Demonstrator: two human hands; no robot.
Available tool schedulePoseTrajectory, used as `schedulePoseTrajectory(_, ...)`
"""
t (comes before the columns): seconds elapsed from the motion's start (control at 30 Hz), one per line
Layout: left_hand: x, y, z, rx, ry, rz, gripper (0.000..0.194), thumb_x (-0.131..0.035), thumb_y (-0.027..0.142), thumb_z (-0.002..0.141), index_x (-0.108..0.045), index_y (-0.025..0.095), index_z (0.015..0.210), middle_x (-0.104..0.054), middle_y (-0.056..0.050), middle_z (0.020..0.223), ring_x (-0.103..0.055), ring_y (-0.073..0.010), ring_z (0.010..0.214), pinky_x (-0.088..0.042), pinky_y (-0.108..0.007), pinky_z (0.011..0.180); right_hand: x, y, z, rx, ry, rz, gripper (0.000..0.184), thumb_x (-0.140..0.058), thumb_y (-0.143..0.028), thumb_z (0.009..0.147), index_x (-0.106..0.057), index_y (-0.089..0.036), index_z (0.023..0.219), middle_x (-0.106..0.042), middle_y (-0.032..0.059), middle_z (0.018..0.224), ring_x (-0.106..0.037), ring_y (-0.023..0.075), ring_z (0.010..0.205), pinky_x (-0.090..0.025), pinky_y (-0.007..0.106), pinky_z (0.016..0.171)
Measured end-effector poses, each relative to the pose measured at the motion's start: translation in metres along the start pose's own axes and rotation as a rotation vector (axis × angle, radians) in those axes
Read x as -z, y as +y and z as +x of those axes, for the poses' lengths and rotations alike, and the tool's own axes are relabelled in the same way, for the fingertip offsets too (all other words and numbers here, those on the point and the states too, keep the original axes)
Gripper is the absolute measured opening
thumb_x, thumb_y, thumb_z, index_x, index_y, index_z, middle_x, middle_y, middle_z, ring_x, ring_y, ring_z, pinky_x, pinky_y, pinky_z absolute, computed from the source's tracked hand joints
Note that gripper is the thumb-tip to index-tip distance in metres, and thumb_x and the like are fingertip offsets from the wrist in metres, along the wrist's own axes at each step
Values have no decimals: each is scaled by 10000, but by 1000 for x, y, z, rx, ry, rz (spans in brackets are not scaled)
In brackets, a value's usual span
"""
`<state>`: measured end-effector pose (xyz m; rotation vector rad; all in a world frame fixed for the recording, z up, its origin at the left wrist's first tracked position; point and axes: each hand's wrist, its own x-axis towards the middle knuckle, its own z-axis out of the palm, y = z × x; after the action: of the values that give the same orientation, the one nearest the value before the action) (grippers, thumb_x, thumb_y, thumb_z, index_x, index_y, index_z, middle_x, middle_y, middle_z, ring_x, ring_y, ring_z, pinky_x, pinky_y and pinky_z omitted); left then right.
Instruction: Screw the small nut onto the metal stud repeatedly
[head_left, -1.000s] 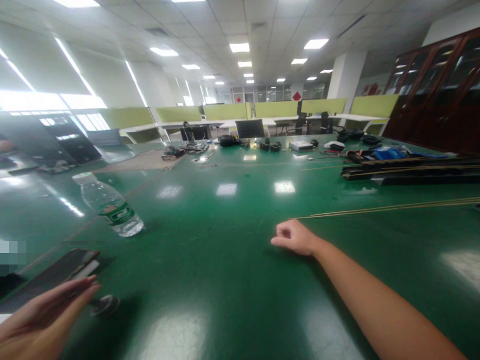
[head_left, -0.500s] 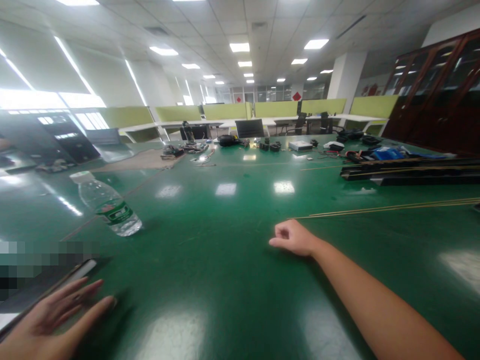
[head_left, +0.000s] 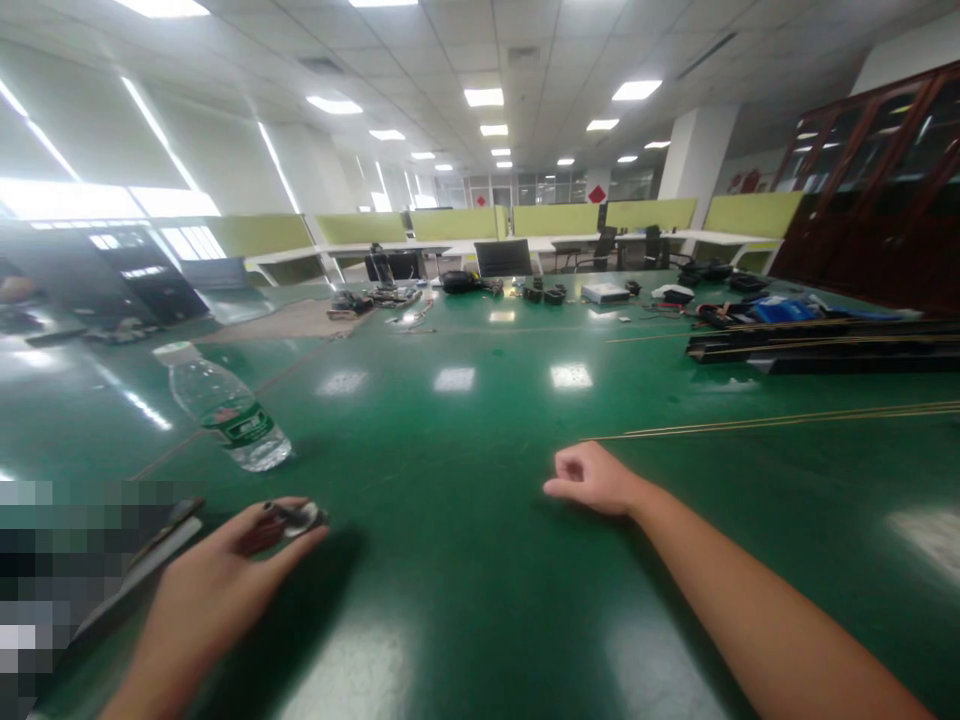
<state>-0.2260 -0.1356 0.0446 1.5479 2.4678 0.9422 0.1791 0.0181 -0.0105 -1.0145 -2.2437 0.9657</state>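
Note:
My left hand (head_left: 247, 565) is closed around a small roundish object, dark and silvery with a short dark stub (head_left: 300, 517), too blurred to name. Thumb and fingers grip it from both sides just above the green tabletop (head_left: 442, 520). My right hand (head_left: 596, 478) rests on the table as a loose fist, with a hollow between thumb and curled fingers and nothing seen inside. Close beyond its knuckles lie the ends of thin brass-coloured rods (head_left: 750, 420). A clear water bottle with a green label (head_left: 244, 425) stands past my left hand.
A dark flat object, partly pixelated (head_left: 142, 570), lies by my left forearm. Black rails (head_left: 840, 350) and a blue item (head_left: 780, 308) sit at the right. Tools and small parts (head_left: 375, 297) line the far side, with a white box (head_left: 604, 293) among them.
My left hand has moved right and away from me, from the dark flat object, and now shows the small object in its grip. My right hand stays in its loose fist.

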Motion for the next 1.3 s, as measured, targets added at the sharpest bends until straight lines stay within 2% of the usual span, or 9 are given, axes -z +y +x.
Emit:
schedulePoseTrajectory(0.1, -34, 67, 14, -219, -194, -207, 464, -754, 520, 646, -672, 221, 991, -754, -30, 925, -701, -240, 872, -529, -388, 903, -1, -1, -1, 3, 1, 2, 352, -692, -431, 782, -511, -177, 618, -487, -44, 552, -410, 102, 515, -291, 221, 502)
schedulePoseTrajectory(0.23, -105, 140, 20, -409, -341, -432, 263, -780, 247, 650, -679, 194, 887, -733, -30, 859, -687, -208, 805, -543, -328, 780, -2, -1, -2, 41, 36, -31, 287, -715, -341, 745, -492, -187, 652, -481, -55, 562, -414, 101, 521, -298, 213, 496)
schedulePoseTrajectory(0.33, -152, 173, 12, -451, -384, -528, 258, -764, 149, 649, -659, 184, 882, -723, -21, 857, -682, -181, 800, -540, -277, 728, -4, -1, -1, 76, 65, -60, 199, -685, -226, 720, -489, -196, 707, -495, -64, 580, -433, 97, 515, -309, 204, 494)
schedulePoseTrajectory(0.43, -178, 185, 0, -482, -402, -637, 251, -722, 123, 700, -646, 177, 933, -717, -28, 900, -680, -160, 826, -540, -258, 750, -6, 1, 0, 92, 84, -89, 164, -623, -135, 695, -483, -206, 743, -503, -71, 588, -456, 98, 520, -324, 199, 506)
schedulePoseTrajectory(0.53, -186, 183, -6, -510, -415, -700, 229, -712, 132, 722, -660, 179, 940, -712, -31, 928, -674, -161, 849, -534, -263, 780, -7, 2, 1, 95, 86, -113, 172, -588, -92, 659, -479, -211, 718, -500, -74, 574, -460, 100, 521, -321, 200, 509)
schedulePoseTrajectory(0.67, -184, 180, -4, -517, -442, -727, 232, -724, 133, 713, -670, 182, 933, -708, -26, 917, -667, -163, 846, -523, -266, 782, -7, 0, 2, 108, 92, -151, 169, -572, -85, 642, -478, -214, 694, -502, -73, 563, -454, 102, 507, -301, 204, 496)
schedulePoseTrajectory(0.93, -179, 182, -5, -459, -523, -764, 293, -804, 174, 655, -693, 159, 926, -725, -39, 881, -671, -171, 792, -521, -256, 727, -8, 4, 2, 117, 105, -200, 186, -568, -107, 675, -414, -204, 638, -512, -52, 584, -471, 111, 551, -308, 213, 541)
schedulePoseTrajectory(1.1, -179, 183, -4, -446, -586, -794, 257, -795, 245, 695, -714, 153, 922, -744, -53, 882, -689, -189, 798, -533, -271, 740, -9, 6, 3, 85, 119, -198, 216, -580, -132, 700, -392, -203, 623, -506, -51, 577, -458, 109, 548, -297, 212, 537)
schedulePoseTrajectory(1.3, -176, 186, -5, -442, -590, -796, 279, -795, 303, 705, -718, 157, 929, -748, -54, 887, -690, -200, 792, -546, -282, 721, -9, 4, 3, 77, 124, -202, 206, -572, -123, 711, -405, -204, 622, -532, -43, 588, -475, 116, 559, -309, 214, 547)
